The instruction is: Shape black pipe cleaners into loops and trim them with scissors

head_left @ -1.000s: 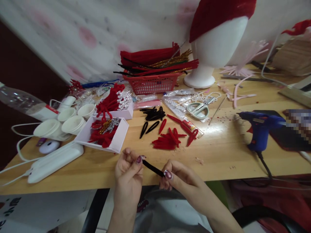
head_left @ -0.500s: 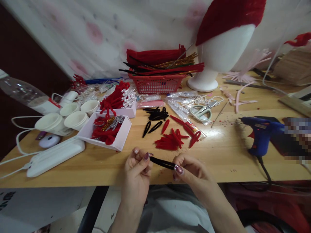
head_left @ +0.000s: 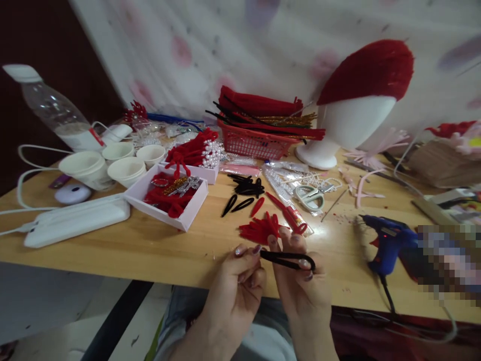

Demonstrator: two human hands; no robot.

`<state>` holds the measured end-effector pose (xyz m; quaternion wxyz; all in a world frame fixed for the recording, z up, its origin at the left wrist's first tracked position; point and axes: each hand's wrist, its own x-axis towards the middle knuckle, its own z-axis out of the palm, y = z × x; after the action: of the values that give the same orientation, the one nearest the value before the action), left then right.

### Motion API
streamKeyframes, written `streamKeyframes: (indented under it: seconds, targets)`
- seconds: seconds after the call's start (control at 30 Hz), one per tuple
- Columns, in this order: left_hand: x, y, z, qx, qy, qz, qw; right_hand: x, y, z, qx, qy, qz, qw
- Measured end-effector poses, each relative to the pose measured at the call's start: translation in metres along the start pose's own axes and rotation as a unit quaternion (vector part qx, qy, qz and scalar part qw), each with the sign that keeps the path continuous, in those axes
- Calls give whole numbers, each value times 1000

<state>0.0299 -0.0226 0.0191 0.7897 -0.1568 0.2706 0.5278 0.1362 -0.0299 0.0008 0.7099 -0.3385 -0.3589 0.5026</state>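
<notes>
My left hand [head_left: 240, 281] and my right hand [head_left: 298, 286] meet at the near edge of a wooden table [head_left: 169, 245]. Between their fingertips they hold a black pipe cleaner [head_left: 287, 259] bent into a narrow loop, lying almost level. Just beyond my fingers lies a pile of red folded pipe-cleaner pieces [head_left: 263, 228]. A few black folded pieces [head_left: 244, 193] lie further back.
A blue glue gun [head_left: 387, 243] stands at the right, its cord running off the edge. Scissors [head_left: 311, 195], a red basket of pipe cleaners [head_left: 259, 143], a foam head with a red cap [head_left: 353, 115], white boxes of red parts [head_left: 169, 198], paper cups [head_left: 108, 168] and a bottle [head_left: 56, 113] fill the back.
The straight black pipe cleaner is now folded into a loop. Both hands have shifted right and slightly up the picture; the view has tilted up and left.
</notes>
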Motion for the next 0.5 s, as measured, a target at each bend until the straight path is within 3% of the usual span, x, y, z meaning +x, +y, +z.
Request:
streamKeyframes:
  seconds: [0.33, 0.5]
  targets:
    - [-8, 6, 13, -6, -30, -18, 999, -3, -15, 1, -100, 27, -125, 987]
    - [-6, 0, 7, 6, -21, -9, 1000, -3, -19, 6, -71, 32, -90, 993]
